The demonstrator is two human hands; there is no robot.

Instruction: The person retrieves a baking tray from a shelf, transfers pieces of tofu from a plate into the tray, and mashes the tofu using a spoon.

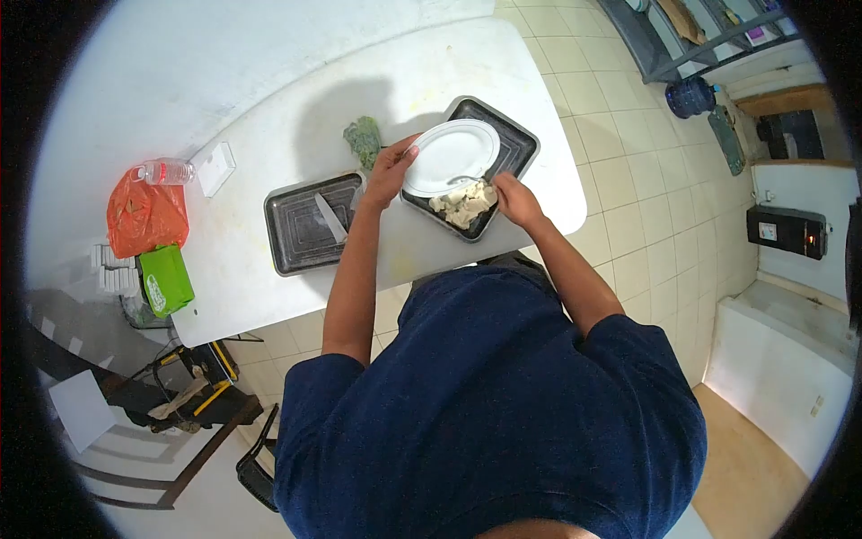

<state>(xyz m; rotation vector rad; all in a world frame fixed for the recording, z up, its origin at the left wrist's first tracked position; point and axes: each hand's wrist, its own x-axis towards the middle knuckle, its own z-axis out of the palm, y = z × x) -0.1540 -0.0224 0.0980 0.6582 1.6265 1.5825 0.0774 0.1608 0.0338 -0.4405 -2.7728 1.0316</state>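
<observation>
My left hand (392,172) is closed on the rim of a white oval plate (453,153), which is tilted above a dark tray (514,139). Pale, chunky pieces of food (462,207) lie at the tray's near end, just below the plate. My right hand (518,199) grips a metal utensil (464,179) whose head reaches over the plate's lower edge; whether it is a fork or a spoon I cannot tell. To the left, a second dark tray (292,229) holds a knife (330,217). A green broccoli-like bunch (364,141) rests behind that tray.
Along the white table's (260,310) left end are an orange plastic bag (148,216), a clear bottle (166,172), a white box (215,169) and a green package (167,280). A black chair (259,467) stands at lower left. Shelving (664,45) is beyond the tiled floor.
</observation>
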